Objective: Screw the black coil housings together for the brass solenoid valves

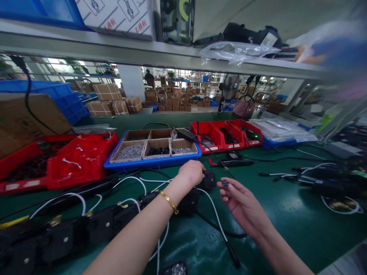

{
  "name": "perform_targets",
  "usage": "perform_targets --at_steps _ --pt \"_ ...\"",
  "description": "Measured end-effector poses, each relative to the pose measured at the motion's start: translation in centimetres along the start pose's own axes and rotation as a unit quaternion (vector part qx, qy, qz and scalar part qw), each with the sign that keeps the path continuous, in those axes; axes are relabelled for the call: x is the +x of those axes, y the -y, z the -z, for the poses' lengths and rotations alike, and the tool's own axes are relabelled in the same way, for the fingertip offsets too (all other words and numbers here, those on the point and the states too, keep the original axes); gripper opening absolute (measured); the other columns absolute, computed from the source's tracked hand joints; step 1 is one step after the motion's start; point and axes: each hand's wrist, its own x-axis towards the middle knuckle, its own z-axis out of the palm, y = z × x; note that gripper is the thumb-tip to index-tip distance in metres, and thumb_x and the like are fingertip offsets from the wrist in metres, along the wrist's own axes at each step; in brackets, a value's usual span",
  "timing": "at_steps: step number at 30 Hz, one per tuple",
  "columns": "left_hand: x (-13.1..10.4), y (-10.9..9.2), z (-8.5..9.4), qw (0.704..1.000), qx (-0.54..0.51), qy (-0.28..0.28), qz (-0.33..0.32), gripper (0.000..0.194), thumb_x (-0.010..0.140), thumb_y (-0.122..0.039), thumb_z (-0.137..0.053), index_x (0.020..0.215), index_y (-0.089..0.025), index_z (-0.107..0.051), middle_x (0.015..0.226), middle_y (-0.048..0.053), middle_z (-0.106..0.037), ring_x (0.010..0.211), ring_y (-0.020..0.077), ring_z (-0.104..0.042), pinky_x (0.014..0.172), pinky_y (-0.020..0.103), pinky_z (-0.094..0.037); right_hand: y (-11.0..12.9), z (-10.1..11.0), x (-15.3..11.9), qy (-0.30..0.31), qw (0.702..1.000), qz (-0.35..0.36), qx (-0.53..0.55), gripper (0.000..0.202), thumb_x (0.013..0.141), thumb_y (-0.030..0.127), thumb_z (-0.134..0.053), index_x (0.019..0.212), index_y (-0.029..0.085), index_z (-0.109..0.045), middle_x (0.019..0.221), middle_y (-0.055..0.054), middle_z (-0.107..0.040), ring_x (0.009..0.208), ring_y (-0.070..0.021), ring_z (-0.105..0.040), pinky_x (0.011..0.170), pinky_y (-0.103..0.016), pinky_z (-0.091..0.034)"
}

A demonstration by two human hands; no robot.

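Observation:
My left hand (192,172), with a gold bangle (169,201) at the wrist, is closed on a black plastic housing (210,179). Its fingertips are partly hidden behind the hand. Just to the right, my right hand (243,200) pinches a small dark round part (225,184) between thumb and fingers, apart from the housing. Another black housing (189,200) shows below my left hand. A white cable (213,208) with a black plug end trails down the green bench between my forearms. A row of similar black housings (103,225) lies at the left, partly behind my left arm.
A blue tray (151,164) with cardboard compartments of small parts stands ahead. Red bins (83,156) sit at left, more red bins (203,147) beyond my hands. A red-and-black tool (232,162) lies near them. Cabled black units (329,187) lie right. A shelf (177,53) crosses above.

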Motion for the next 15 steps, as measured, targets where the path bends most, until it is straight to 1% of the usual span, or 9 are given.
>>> perform_targets --at_steps 2,4,7,10,12,15 --pt "-0.3 -0.3 -0.1 1.000 -0.001 0.001 -0.004 0.025 0.095 -0.030 -0.067 0.116 -0.018 -0.071 0.119 0.009 -0.073 0.113 0.0224 -0.068 0.101 0.046 -0.054 0.2 -0.2 -0.2 -0.001 0.998 -0.021 0.052 0.041 0.097 0.047 -0.062 0.125 0.017 -0.061 0.118 -0.011 -0.070 0.090 -0.0155 -0.068 0.076 -0.030 -0.056" --pt "-0.5 -0.6 -0.2 1.000 -0.001 0.000 -0.007 0.023 0.091 -0.026 -0.068 0.113 -0.020 -0.075 0.116 0.009 -0.075 0.111 0.0238 -0.070 0.100 0.042 -0.055 0.3 -0.4 -0.3 0.000 0.996 -0.033 0.081 0.039 0.096 0.045 -0.065 0.123 0.017 -0.062 0.117 -0.011 -0.071 0.087 -0.0132 -0.067 0.075 -0.027 -0.054" --pt "-0.8 -0.7 -0.4 1.000 0.001 -0.007 -0.014 0.026 0.087 -0.022 -0.068 0.110 -0.026 -0.079 0.113 0.009 -0.077 0.111 0.0255 -0.071 0.096 0.034 -0.055 0.2 -0.6 -0.3 0.005 0.996 -0.031 0.081 0.041 0.096 0.046 -0.065 0.123 0.016 -0.062 0.115 -0.011 -0.070 0.085 -0.0142 -0.067 0.073 -0.029 -0.055" --pt "-0.9 -0.7 -0.6 1.000 0.005 -0.012 -0.019 0.029 0.087 -0.024 -0.066 0.114 -0.028 -0.078 0.115 0.008 -0.077 0.111 0.0250 -0.071 0.095 0.031 -0.055 0.0 -0.6 0.2 0.011 0.999 -0.001 0.030 0.041 0.099 0.049 -0.060 0.123 0.016 -0.062 0.112 -0.008 -0.069 0.083 -0.0159 -0.066 0.072 -0.032 -0.056" --pt "-0.9 -0.5 -0.6 1.000 0.008 -0.013 -0.023 0.031 0.088 -0.026 -0.067 0.116 -0.029 -0.077 0.115 0.007 -0.077 0.111 0.0247 -0.071 0.094 0.030 -0.055 -0.2 -0.2 0.7 0.013 0.999 0.032 -0.034 0.038 0.100 0.048 -0.059 0.121 0.016 -0.062 0.105 -0.006 -0.069 0.082 -0.0161 -0.066 0.074 -0.034 -0.057" --pt "-0.8 -0.2 -0.7 0.999 0.010 -0.012 -0.034 0.030 0.089 -0.029 -0.067 0.117 -0.030 -0.077 0.113 0.007 -0.078 0.109 0.0243 -0.071 0.092 0.029 -0.055 -0.6 0.5 1.7 0.015 0.982 0.097 -0.163 0.032 0.098 0.043 -0.065 0.114 0.017 -0.065 0.100 -0.004 -0.067 0.086 -0.0171 -0.066 0.081 -0.037 -0.057"
